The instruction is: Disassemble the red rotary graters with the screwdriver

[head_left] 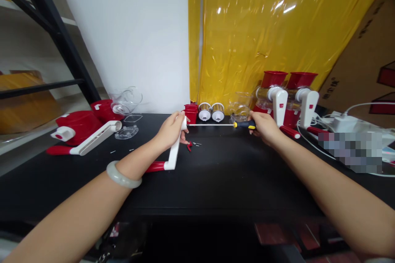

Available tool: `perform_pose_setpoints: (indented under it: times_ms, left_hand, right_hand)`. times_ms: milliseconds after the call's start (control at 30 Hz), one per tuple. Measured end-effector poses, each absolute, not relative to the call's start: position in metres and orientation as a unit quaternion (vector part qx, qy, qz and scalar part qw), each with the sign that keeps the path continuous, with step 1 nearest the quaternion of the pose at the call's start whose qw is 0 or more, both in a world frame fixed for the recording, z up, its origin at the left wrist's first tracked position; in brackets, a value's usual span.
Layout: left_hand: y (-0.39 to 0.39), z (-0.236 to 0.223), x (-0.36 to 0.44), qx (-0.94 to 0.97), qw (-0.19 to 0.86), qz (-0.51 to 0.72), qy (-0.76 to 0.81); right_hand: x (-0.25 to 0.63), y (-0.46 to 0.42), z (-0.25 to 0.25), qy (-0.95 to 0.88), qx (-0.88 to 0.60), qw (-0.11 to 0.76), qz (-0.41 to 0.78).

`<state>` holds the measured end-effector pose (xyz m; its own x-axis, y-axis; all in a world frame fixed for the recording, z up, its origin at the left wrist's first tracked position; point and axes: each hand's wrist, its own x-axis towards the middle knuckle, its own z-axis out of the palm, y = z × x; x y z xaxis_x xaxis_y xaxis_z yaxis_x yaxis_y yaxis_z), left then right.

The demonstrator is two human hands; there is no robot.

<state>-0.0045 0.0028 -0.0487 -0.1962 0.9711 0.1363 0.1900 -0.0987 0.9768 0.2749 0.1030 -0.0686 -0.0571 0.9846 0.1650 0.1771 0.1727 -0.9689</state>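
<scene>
My left hand [171, 131] is closed around the upper end of a white crank handle [174, 153], whose red grip [156, 167] points left near the table. In my right hand [262, 126] is a screwdriver [245, 125] with a black and yellow handle, held level. Its long thin shaft runs left, and the tip meets the white hub at the top of the crank; whether it sits in a screw is hidden. Just below my left fingers lie a small red part [189, 146] and several small screws [196, 144] on the black table [222, 181].
Red housings [77, 125], another white crank [98, 137] and clear plastic parts [127, 132] lie at left. Two grater drums [217, 112] and a red box-shaped part [190, 113] stand at the back. Assembled red-and-white machines [274, 90] and white cables [321, 148] are at right.
</scene>
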Motion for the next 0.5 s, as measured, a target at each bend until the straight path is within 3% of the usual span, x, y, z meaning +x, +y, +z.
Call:
perform_pose_setpoints:
  times_ms: [500]
  left_hand:
    - [0.0051, -0.0474, -0.0062, 0.451, 0.418, 0.542, 0.573]
  right_hand:
    - [0.2807, 0.0949, -0.0654, -0.695, -0.423, 0.55, 0.188]
